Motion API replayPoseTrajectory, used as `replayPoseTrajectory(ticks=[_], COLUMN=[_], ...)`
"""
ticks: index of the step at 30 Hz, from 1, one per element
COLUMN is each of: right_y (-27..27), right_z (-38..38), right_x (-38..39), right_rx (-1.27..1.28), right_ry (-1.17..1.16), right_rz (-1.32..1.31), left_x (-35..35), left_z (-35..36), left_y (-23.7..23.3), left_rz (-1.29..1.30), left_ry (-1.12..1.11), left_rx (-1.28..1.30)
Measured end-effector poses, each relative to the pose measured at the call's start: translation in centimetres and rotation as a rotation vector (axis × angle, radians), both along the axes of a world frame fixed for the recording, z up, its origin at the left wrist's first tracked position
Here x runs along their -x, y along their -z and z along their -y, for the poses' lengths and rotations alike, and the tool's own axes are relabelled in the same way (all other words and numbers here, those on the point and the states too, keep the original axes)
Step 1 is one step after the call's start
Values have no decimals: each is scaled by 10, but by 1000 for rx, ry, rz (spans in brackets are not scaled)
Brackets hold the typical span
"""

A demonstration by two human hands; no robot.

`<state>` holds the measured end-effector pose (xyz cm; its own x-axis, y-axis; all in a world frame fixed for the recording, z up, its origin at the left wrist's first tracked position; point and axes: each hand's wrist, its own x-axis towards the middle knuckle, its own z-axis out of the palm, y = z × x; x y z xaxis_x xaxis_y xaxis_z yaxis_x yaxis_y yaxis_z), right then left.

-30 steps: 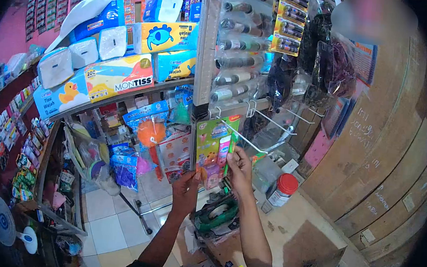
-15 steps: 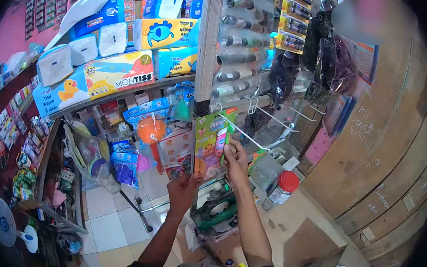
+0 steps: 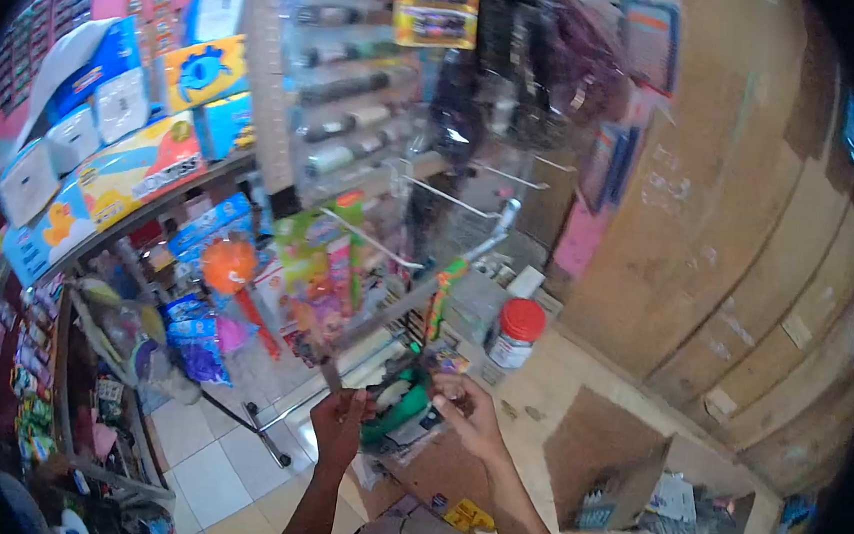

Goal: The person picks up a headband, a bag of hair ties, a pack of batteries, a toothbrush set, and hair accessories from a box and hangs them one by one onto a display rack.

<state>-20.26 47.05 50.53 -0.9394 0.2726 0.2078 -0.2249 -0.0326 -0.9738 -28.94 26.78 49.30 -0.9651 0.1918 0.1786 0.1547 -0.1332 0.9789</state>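
Note:
My left hand [image 3: 337,429] is low in front of me, its fingers pinched together. At about the same height, my right hand [image 3: 467,416] curls inward with thumb and fingers close together. Whatever either hand holds is too blurred to make out. Between and behind them shows a green curved object [image 3: 397,417], partly covered by dark things. Above the hands, a green-and-pink Junior toothbrush pack [image 3: 319,264] hangs by a white display hook [image 3: 374,238]; neither hand touches it.
Bare hooks [image 3: 453,197] stick out above a red-lidded jar [image 3: 513,342]. An open cardboard box [image 3: 621,483] stands on the floor at right, by wooden boards [image 3: 712,219]. To the left are tissue packs [image 3: 139,166], an orange bath sponge [image 3: 228,265] and a rack's caster leg [image 3: 268,433].
My right hand has left the toothbrush pack and come down. My left hand has also dropped away from beside the rack post. The view has turned to the right and downward.

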Motion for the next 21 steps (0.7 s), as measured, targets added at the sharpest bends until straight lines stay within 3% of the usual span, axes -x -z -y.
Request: replayPoseTrajectory(ticks=[5, 12, 21], right_y=[11, 16, -23], right_z=[-11, -25, -29], right_x=[-106, -236, -357], right_rx=[87, 20, -91], right_ry=[139, 483, 694], right_rz=[109, 180, 220], left_x=[-45, -117, -224], left_z=[-51, -150, -235], left_y=[16, 21, -6], left_rz=[78, 30, -220], left_ry=[268, 704, 1195], left_rx=[-49, 107, 144])
